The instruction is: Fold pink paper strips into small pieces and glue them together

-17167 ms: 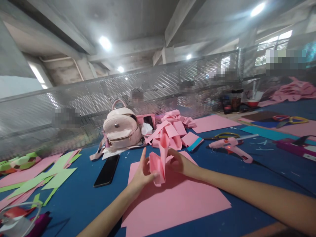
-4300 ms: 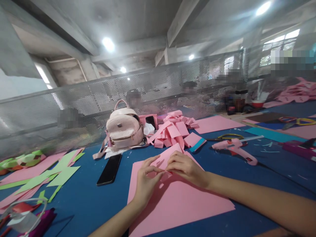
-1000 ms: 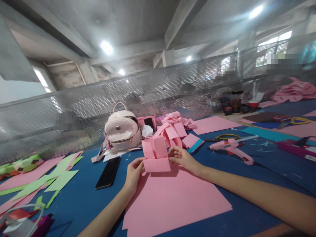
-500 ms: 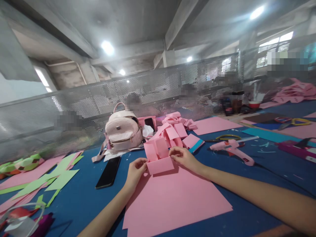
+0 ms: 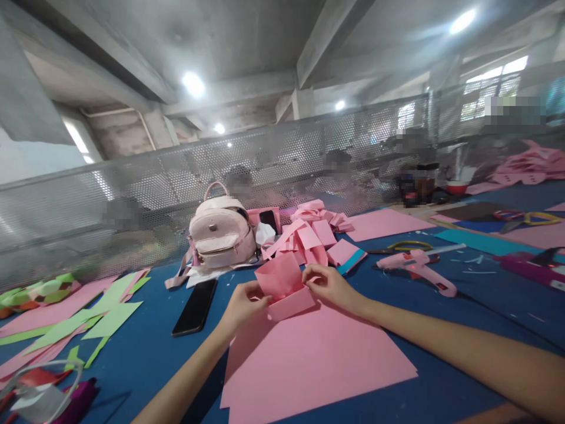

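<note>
A small folded pink paper box (image 5: 291,303) with a raised back panel is held between my two hands, over the far end of large pink paper sheets (image 5: 318,365). My left hand (image 5: 245,303) pinches its left side, thumb toward the front. On the opposite side, the fingers of my right hand (image 5: 324,282) are closed on the box's right edge. Behind the box lies a heap of cut and folded pink paper pieces (image 5: 309,238). A pink hot glue gun (image 5: 417,271) rests to the right of my right hand.
Left of my left hand lies a black phone (image 5: 194,309), with a pale backpack (image 5: 223,232) behind it. Green paper pieces (image 5: 112,321) spread at the left. Scissors (image 5: 404,247) lie beyond the glue gun. A perforated metal partition (image 5: 273,153) runs along the back.
The paper box has turned and tilted, its front right corner now lower and farther right. My left hand has shifted slightly right, its thumb reaching further over the box's front.
</note>
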The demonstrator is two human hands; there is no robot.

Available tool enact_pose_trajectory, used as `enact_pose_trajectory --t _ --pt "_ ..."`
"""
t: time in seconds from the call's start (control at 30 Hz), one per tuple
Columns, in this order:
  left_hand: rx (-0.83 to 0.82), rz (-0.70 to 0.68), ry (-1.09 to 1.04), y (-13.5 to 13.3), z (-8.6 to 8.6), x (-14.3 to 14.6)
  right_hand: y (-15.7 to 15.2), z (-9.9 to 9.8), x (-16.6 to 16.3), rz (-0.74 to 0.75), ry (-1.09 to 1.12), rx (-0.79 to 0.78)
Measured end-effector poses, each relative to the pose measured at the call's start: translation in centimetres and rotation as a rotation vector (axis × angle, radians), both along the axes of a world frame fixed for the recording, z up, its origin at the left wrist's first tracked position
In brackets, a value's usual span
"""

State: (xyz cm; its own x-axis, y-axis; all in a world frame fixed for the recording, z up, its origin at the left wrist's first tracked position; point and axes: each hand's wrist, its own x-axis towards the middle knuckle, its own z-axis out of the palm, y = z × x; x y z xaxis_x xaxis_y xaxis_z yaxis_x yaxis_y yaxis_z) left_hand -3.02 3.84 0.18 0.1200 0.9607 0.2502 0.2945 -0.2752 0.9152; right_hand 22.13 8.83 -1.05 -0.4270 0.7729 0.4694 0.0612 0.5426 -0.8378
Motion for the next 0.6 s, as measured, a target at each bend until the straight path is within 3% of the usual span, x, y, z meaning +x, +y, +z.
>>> enact_pose_trajectory --t 0.27,0.47,0.6 --pt "-0.015 0.007 0.100 -0.4 1.1 -0.7 -2.2 1.1 -0.9 -0.001 -0.058 0.061" --pt "-0.087 0.035 -0.005 -0.5 1.0 -0.3 -3.0 1.4 -1.1 0.029 -0.106 0.067" --pt "-0.123 0.060 -0.081 -0.7 0.7 0.4 -3.2 1.2 -1.1 0.033 -0.159 0.158"
